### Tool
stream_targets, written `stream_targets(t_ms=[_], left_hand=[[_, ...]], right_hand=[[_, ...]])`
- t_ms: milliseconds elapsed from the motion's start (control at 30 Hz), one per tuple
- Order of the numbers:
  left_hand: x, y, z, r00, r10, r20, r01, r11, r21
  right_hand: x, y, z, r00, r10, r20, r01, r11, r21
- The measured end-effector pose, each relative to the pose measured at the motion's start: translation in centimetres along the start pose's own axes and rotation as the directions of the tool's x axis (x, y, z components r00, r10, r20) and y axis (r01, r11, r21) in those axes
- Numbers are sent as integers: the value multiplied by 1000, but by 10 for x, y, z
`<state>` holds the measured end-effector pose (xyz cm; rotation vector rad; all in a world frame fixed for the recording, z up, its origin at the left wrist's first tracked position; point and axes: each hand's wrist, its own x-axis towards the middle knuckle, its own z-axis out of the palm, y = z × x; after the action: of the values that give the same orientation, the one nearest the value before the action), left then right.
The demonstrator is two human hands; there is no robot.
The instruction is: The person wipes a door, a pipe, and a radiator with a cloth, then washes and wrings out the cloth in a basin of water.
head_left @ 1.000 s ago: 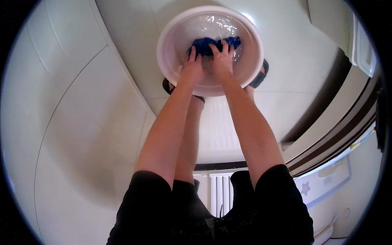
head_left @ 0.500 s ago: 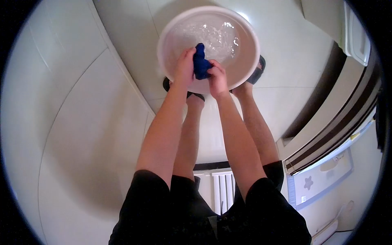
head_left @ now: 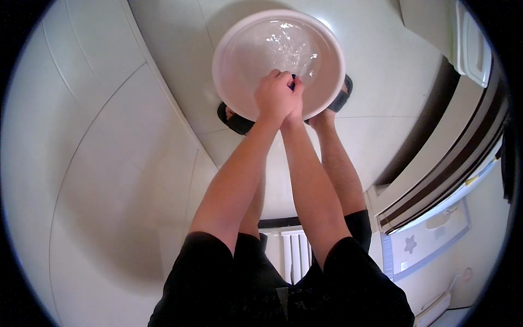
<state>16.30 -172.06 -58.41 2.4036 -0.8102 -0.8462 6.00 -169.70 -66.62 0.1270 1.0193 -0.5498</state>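
Note:
A round pale pink basin (head_left: 333, 65) with rippling water in it stands on the tiled floor. Above its near side, a small part of a dark blue cloth (head_left: 293, 83) shows between my hands. My left hand (head_left: 272, 95) is closed round the cloth and overlaps the other hand. Pressed against it on the right, my right hand (head_left: 296, 101) is also closed on the cloth. Most of the cloth is hidden by my fingers.
My feet in black slippers (head_left: 342, 95) stand at both sides of the basin. A white curved panel (head_left: 109, 180) fills the left. At the right are a white plastic container (head_left: 473, 49) and dark striped edging. A white slatted object (head_left: 297, 253) lies below.
The blue cloth was spread in the water under open hands, then lifted and bunched up. Now both hands have come together and wrap round it, hiding most of it.

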Motion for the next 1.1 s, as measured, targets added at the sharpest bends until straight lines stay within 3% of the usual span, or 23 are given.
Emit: stream_targets(t_ms=[133, 233, 333, 467, 533, 633, 667, 767, 800, 867, 933, 967, 1033, 1100], left_hand=[[8, -1, 7, 1000, -6, 18, 5, 999, 35], [15, -5, 6, 976, -181, 119, 188, 981, -54], [20, -15, 9, 973, -213, 84, 220, 972, -88], [23, -24, 8, 919, -386, 79, 393, 913, -114], [24, -38, 17, 899, -436, 46, 439, 889, -133], [21, -49, 24, 887, -448, -112, 371, 835, -407], [22, -56, 21, 888, -458, -38, 399, 809, -432], [30, -84, 29, 796, -576, 186, 595, 691, -411], [29, -87, 28, 853, -494, 169, 511, 724, -463], [23, -89, 26, 940, -321, 119, 331, 762, -557], [21, -88, 26, 882, -379, 279, 463, 593, -659], [19, -88, 26, 846, -393, 360, 525, 497, -691], [21, -82, 20, 845, -396, 359, 532, 679, -505], [16, -80, 18, 852, -413, 322, 523, 708, -474]], right_hand=[[-14, 2, 45, 978, -191, -88, 179, 975, -130], [-18, 3, 71, 904, -179, -387, 140, 982, -128], [-19, 1, 72, 850, -239, -469, 86, 942, -324], [-14, 2, 64, 858, -302, -415, 74, 873, -483], [-12, 0, 64, 822, -420, -385, 76, 750, -657], [1, -15, 62, 735, -673, -83, 92, 221, -971], [5, -26, 61, 718, -694, 62, 52, -35, -998], [14, -46, 75, 673, -712, 199, 85, -192, -978], [18, -53, 73, 745, -650, 149, 75, -140, -987], [24, -54, 70, 753, -618, 226, 98, -235, -967], [33, -54, 64, 786, -554, 275, 102, -324, -941], [34, -52, 59, 804, -503, 318, 62, -461, -885], [29, -45, 67, 844, -384, 375, -3, -702, -712], [37, -40, 60, 906, -264, 332, 10, -770, -638]])
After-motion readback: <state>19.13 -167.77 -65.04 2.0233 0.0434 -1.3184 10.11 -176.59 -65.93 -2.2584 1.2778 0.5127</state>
